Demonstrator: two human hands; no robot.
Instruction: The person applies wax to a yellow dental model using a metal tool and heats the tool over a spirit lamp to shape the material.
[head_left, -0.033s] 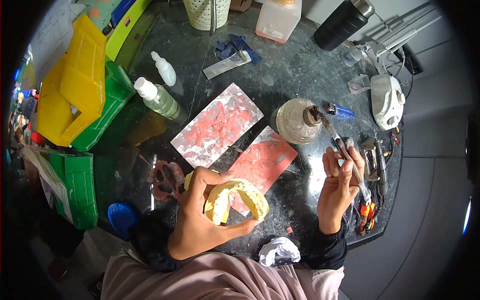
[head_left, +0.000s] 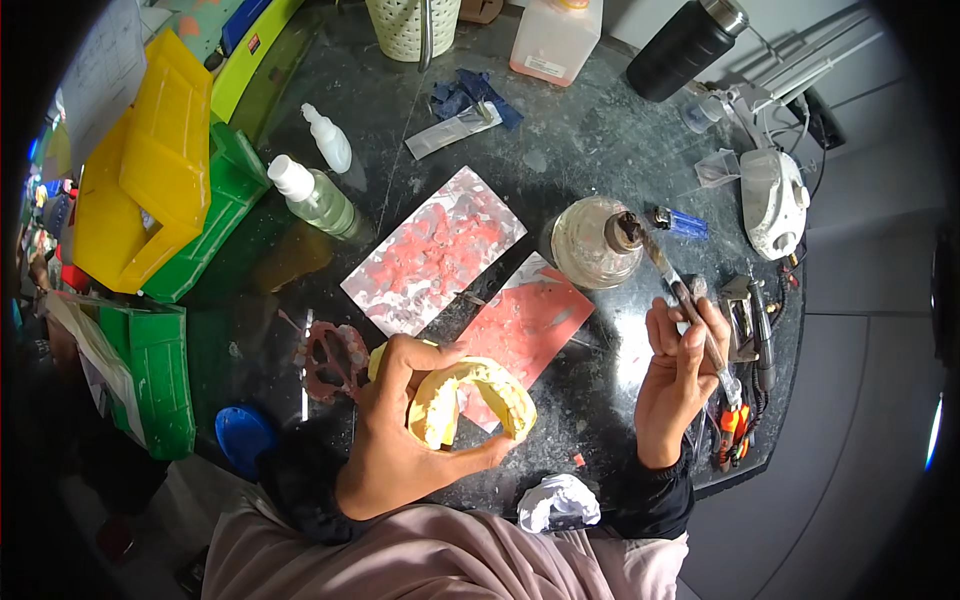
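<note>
Wax work on a dental cast is under way, not finished.
The left hand [head_left: 400, 440] is gripping the yellow dental cast [head_left: 470, 400]; the right hand [head_left: 680, 375] is pinching a wax knife [head_left: 690, 300], its tip at the spirit lamp [head_left: 597, 242].

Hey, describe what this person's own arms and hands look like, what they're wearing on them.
Both hands are bare: no gloves, and no rings or watch that I can make out. The left hand and the right hand each come out of a dark, black-looking long sleeve that ends at the wrist, bunched at the cuff. Over that, nearer the body, lies a loose pale pinkish garment. No markings show on the sleeves.
</note>
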